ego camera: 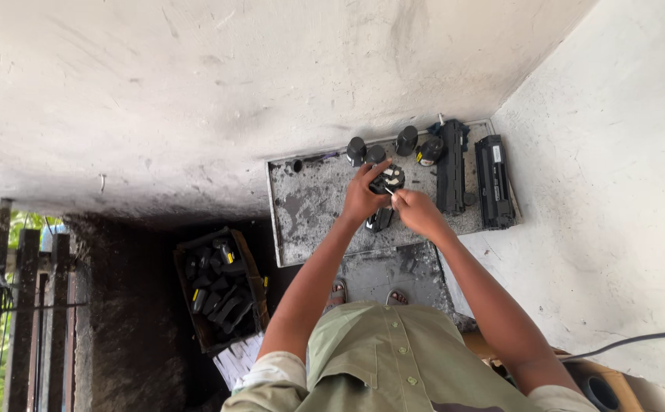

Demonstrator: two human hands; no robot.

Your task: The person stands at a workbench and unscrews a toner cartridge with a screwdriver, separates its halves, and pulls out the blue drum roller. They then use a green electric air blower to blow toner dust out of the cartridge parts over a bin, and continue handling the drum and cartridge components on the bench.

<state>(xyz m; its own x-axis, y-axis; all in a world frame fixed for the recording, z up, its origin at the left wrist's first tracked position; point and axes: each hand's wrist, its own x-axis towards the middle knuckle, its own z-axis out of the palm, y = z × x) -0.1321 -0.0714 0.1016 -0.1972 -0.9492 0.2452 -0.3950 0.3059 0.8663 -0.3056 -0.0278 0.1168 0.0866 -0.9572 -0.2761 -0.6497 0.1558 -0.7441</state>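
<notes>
My left hand (361, 200) grips a small black bottle (387, 180) over a dusty grey tray (309, 206). My right hand (418, 213) meets it from the right, fingertips pinched at the bottle's side; whether they hold a small tool I cannot tell. Another black part (378, 221) lies on the tray just under my hands. Several dark capped bottles (406, 140) stand along the tray's far edge. Two long black toner cartridges (451, 168) (494, 181) lie at the tray's right end.
A cardboard box (195, 320) full of black bottles sits at lower left. A dark railing (19, 320) and greenery are at far left. A black cable (630, 342) crosses the pale wall on the right, above a brown box (603, 385). My sandalled feet (337, 293) show below the tray.
</notes>
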